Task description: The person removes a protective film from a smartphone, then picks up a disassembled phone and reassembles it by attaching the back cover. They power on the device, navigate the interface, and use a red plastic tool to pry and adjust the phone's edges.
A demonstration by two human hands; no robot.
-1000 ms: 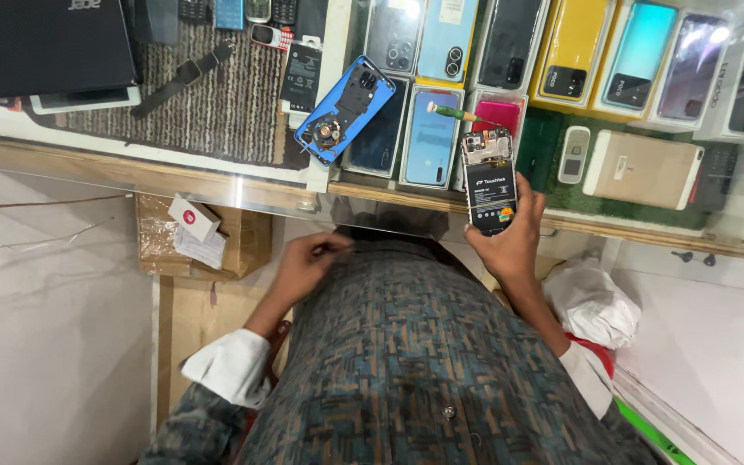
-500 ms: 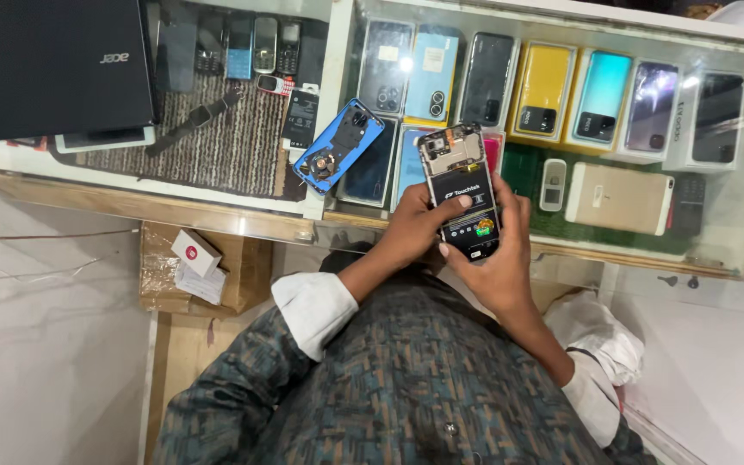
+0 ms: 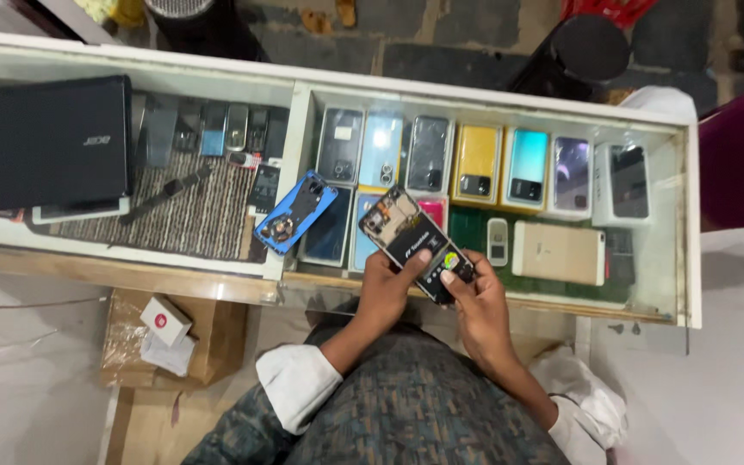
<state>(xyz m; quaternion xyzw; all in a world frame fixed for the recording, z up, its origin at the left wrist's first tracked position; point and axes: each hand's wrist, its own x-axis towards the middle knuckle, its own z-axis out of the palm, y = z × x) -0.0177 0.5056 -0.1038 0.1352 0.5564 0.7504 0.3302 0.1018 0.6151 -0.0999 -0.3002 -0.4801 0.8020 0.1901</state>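
An opened phone (image 3: 413,242) with its back cover off and its black battery and circuit board showing is held over the glass counter (image 3: 303,112), tilted with its top to the upper left. My left hand (image 3: 387,288) grips its lower left side, thumb on the battery. My right hand (image 3: 477,303) holds its lower right end, fingertips on the bottom board. A blue phone back case (image 3: 295,212) lies on the glass just left of the phone.
Under the glass lie two rows of phones (image 3: 475,164) in several colours and a gold tablet-like phone (image 3: 558,252). A closed black laptop (image 3: 42,142) sits at the left. A cardboard box (image 3: 165,340) with a small white box stands below the counter.
My left hand rose from my lap and joined the right hand on the opened phone. The phone has tilted and lowered toward the counter's near edge. The view has shifted further over the counter.
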